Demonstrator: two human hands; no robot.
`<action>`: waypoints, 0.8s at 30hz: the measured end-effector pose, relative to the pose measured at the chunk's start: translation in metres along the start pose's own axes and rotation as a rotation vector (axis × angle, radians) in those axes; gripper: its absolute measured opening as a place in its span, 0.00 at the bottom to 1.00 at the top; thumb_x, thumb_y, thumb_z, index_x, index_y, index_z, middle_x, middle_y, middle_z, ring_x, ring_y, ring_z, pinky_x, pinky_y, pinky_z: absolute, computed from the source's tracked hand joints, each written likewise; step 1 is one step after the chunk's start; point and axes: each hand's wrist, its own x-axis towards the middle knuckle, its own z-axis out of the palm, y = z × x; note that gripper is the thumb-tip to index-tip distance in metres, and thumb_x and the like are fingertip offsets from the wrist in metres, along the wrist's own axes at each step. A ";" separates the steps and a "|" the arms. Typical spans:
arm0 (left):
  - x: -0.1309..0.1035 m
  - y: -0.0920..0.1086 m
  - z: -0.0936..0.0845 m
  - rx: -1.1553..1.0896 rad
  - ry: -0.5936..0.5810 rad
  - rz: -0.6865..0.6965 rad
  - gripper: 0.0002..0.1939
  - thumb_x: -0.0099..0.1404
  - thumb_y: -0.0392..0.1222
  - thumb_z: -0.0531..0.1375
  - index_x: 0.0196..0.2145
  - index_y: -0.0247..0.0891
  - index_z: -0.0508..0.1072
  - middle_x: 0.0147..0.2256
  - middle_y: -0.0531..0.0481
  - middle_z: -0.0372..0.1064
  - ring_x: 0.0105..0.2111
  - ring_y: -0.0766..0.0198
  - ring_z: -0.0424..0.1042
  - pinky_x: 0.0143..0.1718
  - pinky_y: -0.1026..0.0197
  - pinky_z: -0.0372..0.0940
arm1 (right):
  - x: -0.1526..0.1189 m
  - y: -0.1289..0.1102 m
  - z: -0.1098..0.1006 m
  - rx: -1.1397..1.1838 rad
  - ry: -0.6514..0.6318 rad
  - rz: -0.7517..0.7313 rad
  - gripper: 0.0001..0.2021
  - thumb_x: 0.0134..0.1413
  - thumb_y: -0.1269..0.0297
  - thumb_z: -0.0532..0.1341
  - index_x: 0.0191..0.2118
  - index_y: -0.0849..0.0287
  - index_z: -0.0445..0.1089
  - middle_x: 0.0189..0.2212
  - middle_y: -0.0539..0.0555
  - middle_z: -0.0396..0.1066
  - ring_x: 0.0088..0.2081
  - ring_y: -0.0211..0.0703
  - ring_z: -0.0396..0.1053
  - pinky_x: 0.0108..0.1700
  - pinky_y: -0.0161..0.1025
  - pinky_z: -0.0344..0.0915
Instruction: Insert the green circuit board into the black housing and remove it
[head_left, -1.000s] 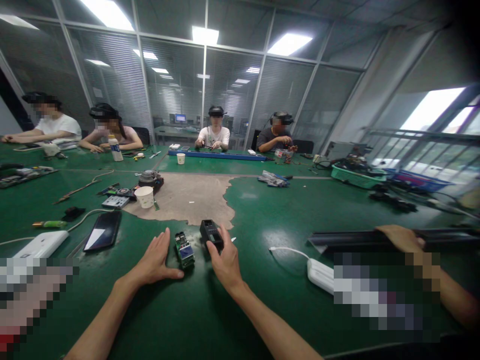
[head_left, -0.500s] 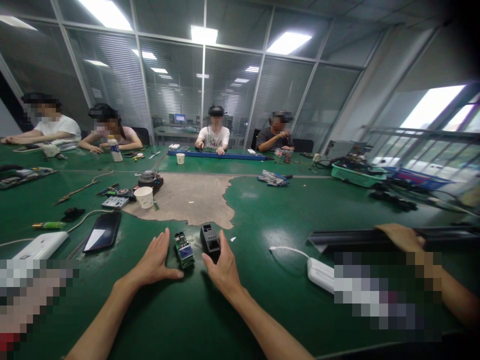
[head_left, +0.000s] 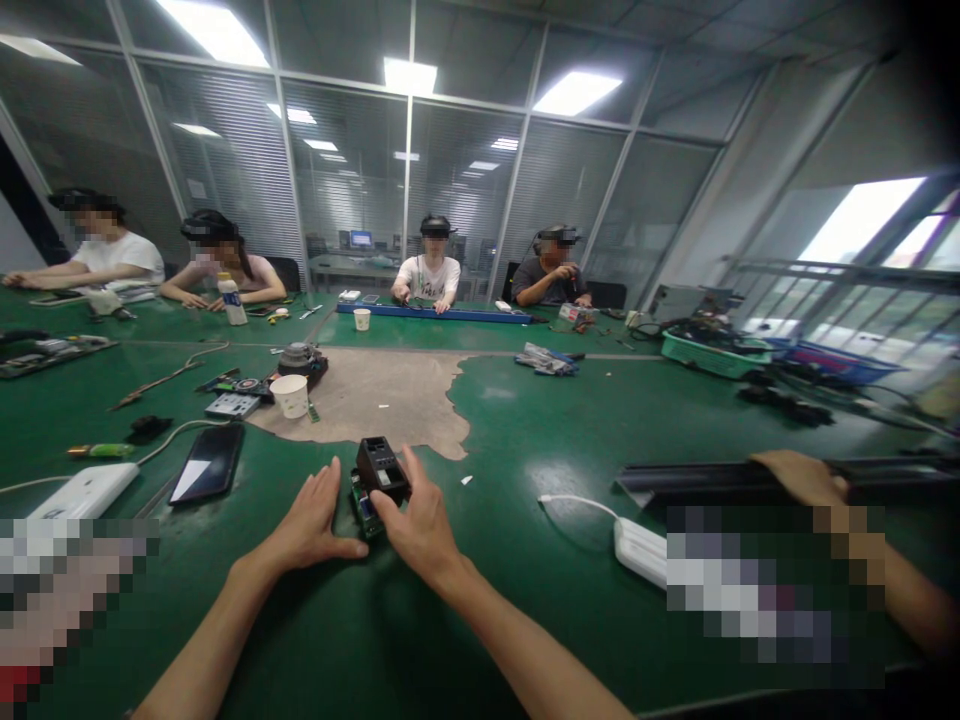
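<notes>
In the head view, my right hand (head_left: 418, 518) grips a black plastic housing (head_left: 381, 466) with rectangular cut-outs, thumb on the near side and fingers on the right. The housing is held tilted over a green circuit board (head_left: 363, 508) with a small screen and covers much of it. Whether the two touch I cannot tell. My left hand (head_left: 313, 518) rests on the green table just left of the board, thumb and fingers spread, holding nothing.
A phone (head_left: 207, 464) and a white power bank (head_left: 86, 497) lie to the left. Beyond stand a paper cup (head_left: 290, 396) and loose electronic parts. At right, another person's hand (head_left: 806, 480) rests on a black rail (head_left: 694, 480), near a white adapter (head_left: 639, 550). Several people sit across the table.
My right hand has moved left with the black housing, from beside the circuit board to over it. My left hand has stayed in place.
</notes>
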 end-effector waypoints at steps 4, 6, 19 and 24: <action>-0.001 0.000 0.000 0.000 -0.002 -0.004 0.72 0.50 0.68 0.65 0.69 0.30 0.21 0.69 0.23 0.33 0.68 0.32 0.36 0.65 0.35 0.41 | 0.001 -0.006 0.015 -0.051 -0.035 -0.001 0.37 0.53 0.65 0.63 0.67 0.64 0.52 0.57 0.63 0.68 0.58 0.54 0.67 0.60 0.49 0.63; 0.000 0.000 0.000 -0.001 0.002 -0.003 0.71 0.51 0.67 0.65 0.69 0.29 0.21 0.68 0.22 0.33 0.67 0.32 0.37 0.64 0.34 0.41 | 0.000 -0.006 0.020 -0.073 -0.056 -0.008 0.37 0.53 0.65 0.63 0.67 0.64 0.50 0.57 0.64 0.68 0.58 0.54 0.67 0.60 0.49 0.63; 0.001 -0.002 0.002 0.037 0.023 0.028 0.70 0.52 0.64 0.66 0.68 0.29 0.19 0.68 0.23 0.34 0.67 0.32 0.40 0.64 0.35 0.44 | -0.024 0.015 0.033 -0.206 -0.111 -0.070 0.41 0.51 0.70 0.62 0.69 0.67 0.45 0.60 0.68 0.62 0.59 0.59 0.64 0.60 0.54 0.62; 0.000 -0.008 0.008 0.058 0.045 0.059 0.70 0.53 0.66 0.65 0.68 0.32 0.17 0.69 0.23 0.34 0.67 0.32 0.40 0.63 0.34 0.45 | -0.030 0.023 0.033 -0.203 -0.085 -0.084 0.44 0.50 0.66 0.65 0.69 0.70 0.44 0.63 0.71 0.57 0.64 0.62 0.56 0.64 0.57 0.57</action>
